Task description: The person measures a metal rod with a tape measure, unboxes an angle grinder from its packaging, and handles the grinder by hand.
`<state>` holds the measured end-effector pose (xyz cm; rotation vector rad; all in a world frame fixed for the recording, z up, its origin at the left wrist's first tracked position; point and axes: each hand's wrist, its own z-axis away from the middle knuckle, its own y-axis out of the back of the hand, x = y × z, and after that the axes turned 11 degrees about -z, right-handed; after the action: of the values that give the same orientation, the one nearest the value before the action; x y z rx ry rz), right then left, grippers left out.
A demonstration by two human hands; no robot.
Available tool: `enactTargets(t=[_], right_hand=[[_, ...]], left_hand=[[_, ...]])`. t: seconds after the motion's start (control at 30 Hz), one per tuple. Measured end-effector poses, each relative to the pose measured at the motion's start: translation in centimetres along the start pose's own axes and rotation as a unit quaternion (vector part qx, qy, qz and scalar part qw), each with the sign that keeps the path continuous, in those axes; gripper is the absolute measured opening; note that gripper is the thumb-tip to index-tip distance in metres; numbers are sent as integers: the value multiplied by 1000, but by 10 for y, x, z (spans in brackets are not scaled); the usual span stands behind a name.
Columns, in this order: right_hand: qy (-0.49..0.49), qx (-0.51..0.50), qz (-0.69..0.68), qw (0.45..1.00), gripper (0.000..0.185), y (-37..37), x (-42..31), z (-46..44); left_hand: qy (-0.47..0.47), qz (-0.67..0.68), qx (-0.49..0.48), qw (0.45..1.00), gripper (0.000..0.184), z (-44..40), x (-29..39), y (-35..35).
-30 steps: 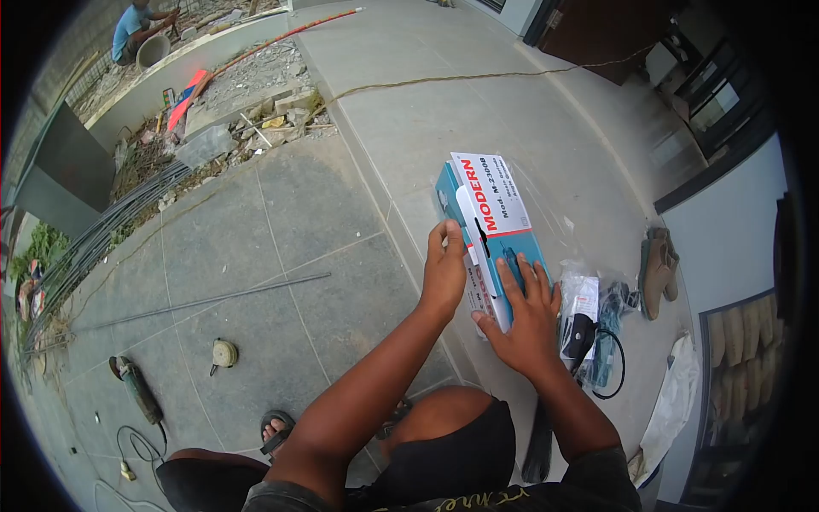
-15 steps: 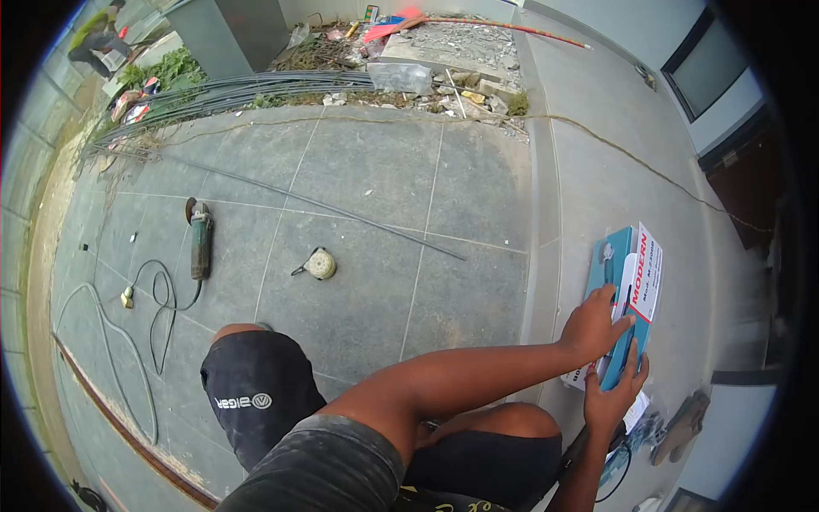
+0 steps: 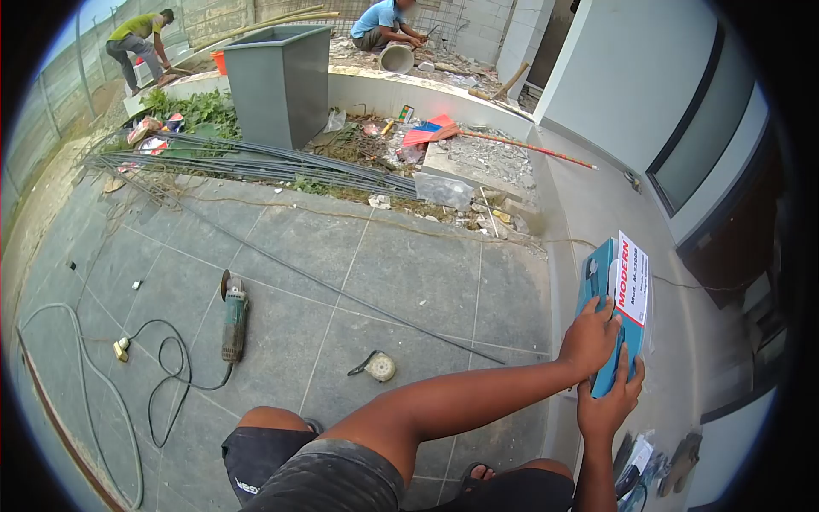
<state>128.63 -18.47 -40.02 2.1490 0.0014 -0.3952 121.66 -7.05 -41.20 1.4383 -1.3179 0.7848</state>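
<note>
A teal cardboard box [image 3: 600,266] with a white "MODERN" label flap stands at the right, on the paved strip. My left hand [image 3: 590,343] reaches across and grips its middle, fingers at the flap's edge. My right hand [image 3: 611,401] holds the lower end of the box, with the fingers up along its side. What is inside the box cannot be seen. An angle grinder [image 3: 234,320] lies on the tiles to the left, its cord coiled beside it. Between my knees and the rods sits a round tape measure [image 3: 380,367].
A long thin rod [image 3: 341,293] crosses the tiles. Bundled rods [image 3: 281,168], rubble and a broom [image 3: 520,147] lie beyond, near a tall grey planter [image 3: 273,85]. Two people work at the back: one in yellow-green [image 3: 136,27], one in blue [image 3: 386,17]. A hose [image 3: 83,367] runs at far left.
The view has tilted upward, bringing the planter's top and the person in blue into sight. Both hands stay on the box, with the left fingers shifted slightly along it.
</note>
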Motion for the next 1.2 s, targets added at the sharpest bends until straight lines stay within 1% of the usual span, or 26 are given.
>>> enactTargets(t=[0.03, 0.1, 0.13, 0.2, 0.27, 0.33, 0.4, 0.47, 0.53, 0.57, 0.6, 0.63, 0.67, 0.7, 0.73, 0.77, 0.83, 0.87, 0.9, 0.97, 1.03, 1.07, 1.1, 1.13, 1.17, 1.2], right_hand=[[9, 1, 3, 1000, 88, -6, -21, -4], [16, 11, 2, 1000, 86, -21, -64, -13], [26, 1, -1, 1000, 86, -28, -85, -19], [33, -12, 2, 999, 86, -40, -129, -34], [44, -32, -35, 998, 84, -59, -177, -48], [25, -53, -62, 996, 80, -83, -222, -60], [25, -69, -89, 993, 79, -110, -265, -64], [0, -100, -113, 989, 78, -131, -312, -61], [29, -92, -112, 989, 78, -158, -343, -47], [25, -94, -108, 989, 78, -172, -354, -37], [62, -98, -114, 987, 80, -184, -361, -24], [98, -103, -121, 982, 82, -195, -369, -10], [93, -111, -117, 983, 82, -204, -381, 6], [113, -134, -121, 977, 86, -210, -391, 24], [132, -156, -128, 971, 89, -213, -395, 39], [125, -168, -126, 970, 89, -215, -395, 49], [180, -310, -242, 902, 98, -214, -389, 63], [211, -333, -241, 887, 91, -210, -379, 63], [203, -343, -242, 885, 91, -209, -364, 60], [200, -415, -296, 837, 66, -208, -328, 38], [186, -480, -198, 834, 39, -201, -291, 14], [203, -507, -134, 827, 33, -203, -267, 5], [219, -535, -68, 813, 28, -211, -242, 3], [208, -569, -15, 796, 26, -223, -223, 1], [196, -598, 39, 776, 25, -237, -206, 0], [196, -596, 37, 778, 25, -259, -188, 2]], left_hand=[[-5, 1, -1, 1000, 48, -5, -5, 21], [21, 64, 54, 996, 45, -20, -16, 62], [8, 79, 98, 992, 44, -29, -24, 84], [30, 159, 112, 981, 46, -44, -36, 135], [150, 182, 40, 971, 64, -61, -46, 194], [161, 120, 116, 973, 94, -83, -76, 232], [238, -10, 109, 965, 118, -93, -84, 292], [255, 98, 66, 960, 125, -107, -127, 326], [262, 155, 45, 952, 127, -100, -157, 364], [254, 176, 35, 950, 126, -96, -177, 382], [249, 198, 26, 948, 125, -90, -199, 397], [238, 228, 12, 944, 123, -76, -209, 414], [227, 256, 0, 939, 122, -58, -213, 430], [245, 262, 16, 933, 119, -39, -215, 443], [262, 266, 33, 927, 116, -21, -222, 454], [275, 265, 31, 924, 116, -7, -244, 462], [278, 294, 96, 909, 110, 24, -286, 473], [291, 292, 95, 906, 110, 44, -298, 481], [296, 302, 85, 902, 108, 65, -298, 488], [304, 307, 64, 900, 105, 99, -297, 495], [332, 277, 48, 900, 89, 133, -295, 496], [332, 273, 42, 902, 89, 144, -299, 498], [333, 268, 32, 904, 95, 160, -306, 496], [337, 266, 26, 903, 102, 178, -308, 493], [340, 267, 25, 901, 102, 193, -305, 487], [356, 282, 34, 890, 102, 202, -303, 485]])
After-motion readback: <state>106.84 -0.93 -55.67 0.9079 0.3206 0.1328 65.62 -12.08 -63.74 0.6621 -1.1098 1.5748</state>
